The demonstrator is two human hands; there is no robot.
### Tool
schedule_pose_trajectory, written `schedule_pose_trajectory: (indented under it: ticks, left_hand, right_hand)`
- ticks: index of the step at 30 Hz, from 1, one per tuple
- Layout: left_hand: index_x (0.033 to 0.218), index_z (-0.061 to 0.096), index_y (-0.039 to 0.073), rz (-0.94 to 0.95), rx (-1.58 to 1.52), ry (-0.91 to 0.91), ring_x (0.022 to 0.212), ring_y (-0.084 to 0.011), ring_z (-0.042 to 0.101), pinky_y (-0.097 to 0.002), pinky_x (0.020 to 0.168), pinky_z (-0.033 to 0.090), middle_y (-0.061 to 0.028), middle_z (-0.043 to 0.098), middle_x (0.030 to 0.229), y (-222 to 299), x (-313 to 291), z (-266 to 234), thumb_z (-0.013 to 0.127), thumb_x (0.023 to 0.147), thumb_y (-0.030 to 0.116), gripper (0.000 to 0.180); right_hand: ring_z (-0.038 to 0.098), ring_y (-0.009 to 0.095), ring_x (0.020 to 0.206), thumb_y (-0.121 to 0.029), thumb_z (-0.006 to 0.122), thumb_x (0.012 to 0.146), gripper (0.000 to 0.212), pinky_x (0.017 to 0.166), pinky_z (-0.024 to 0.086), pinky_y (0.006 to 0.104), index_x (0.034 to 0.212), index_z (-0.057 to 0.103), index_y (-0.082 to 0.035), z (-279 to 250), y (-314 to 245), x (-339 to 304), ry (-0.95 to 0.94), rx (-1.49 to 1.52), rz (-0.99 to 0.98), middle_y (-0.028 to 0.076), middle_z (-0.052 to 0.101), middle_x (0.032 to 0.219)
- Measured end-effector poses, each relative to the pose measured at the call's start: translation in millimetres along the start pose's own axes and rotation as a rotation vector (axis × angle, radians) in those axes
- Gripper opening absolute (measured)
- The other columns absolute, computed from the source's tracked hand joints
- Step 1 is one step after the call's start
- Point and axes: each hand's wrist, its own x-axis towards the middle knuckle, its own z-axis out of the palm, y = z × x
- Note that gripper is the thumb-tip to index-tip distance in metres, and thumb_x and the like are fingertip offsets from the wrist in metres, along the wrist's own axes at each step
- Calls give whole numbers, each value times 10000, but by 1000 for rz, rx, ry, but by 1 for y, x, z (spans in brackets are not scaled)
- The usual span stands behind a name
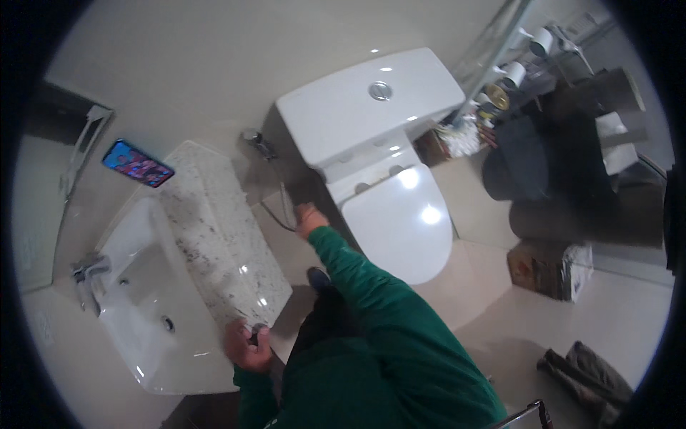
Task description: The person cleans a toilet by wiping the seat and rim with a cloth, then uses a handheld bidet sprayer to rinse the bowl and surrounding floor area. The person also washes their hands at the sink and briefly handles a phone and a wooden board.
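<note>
My left hand is at the front end of the speckled stone counter, beside the white washbasin. Its thumb and fingers curl together around something small and dark that I cannot make out. My right hand, in a green sleeve, reaches down between the counter and the white toilet. The fingers look closed, next to the thin hose that hangs below a chrome wall valve; what they grip is too small to tell. The toilet lid is down.
A phone with a lit, colourful screen rests at the counter's back end. The basin has a chrome tap. At right are a glass panel, a dark hanging garment, a cardboard box and dark cloth items on the floor.
</note>
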Motion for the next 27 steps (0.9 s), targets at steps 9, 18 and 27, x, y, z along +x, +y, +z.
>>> schedule_pose_trajectory:
  ticks: [9, 18, 27]
  left_hand:
    - [911, 524, 7, -110, -7, -20, 570, -177, 437, -302, 495, 367, -60, 453, 692, 4, 1, 1, 564, 843, 270, 276]
    - [1012, 539, -17, -9, -333, -500, 705, -217, 538, -314, 654, 436, -128, 567, 829, 124, 19, 154, 543, 818, 170, 269]
    - [1157, 505, 54, -135, -93, -864, 1051, -332, 475, -394, 893, 393, -190, 527, 1117, 164, -25, 421, 591, 785, 204, 410]
  right_hand:
    - [568, 327, 984, -130, 528, 743, 378, 812, 467, 433, 1119, 540, -96, 60, 125, -219, -844, -253, -42, 187, 563, 1088]
    - [533, 343, 1008, -184, 507, 780, 318, 866, 438, 416, 1058, 569, -44, -79, 334, -284, -299, -34, 429, 193, 544, 1064]
    - [549, 360, 955, -219, 518, 798, 258, 838, 444, 425, 997, 597, -75, -205, 513, -247, -174, 0, 575, 202, 556, 1039]
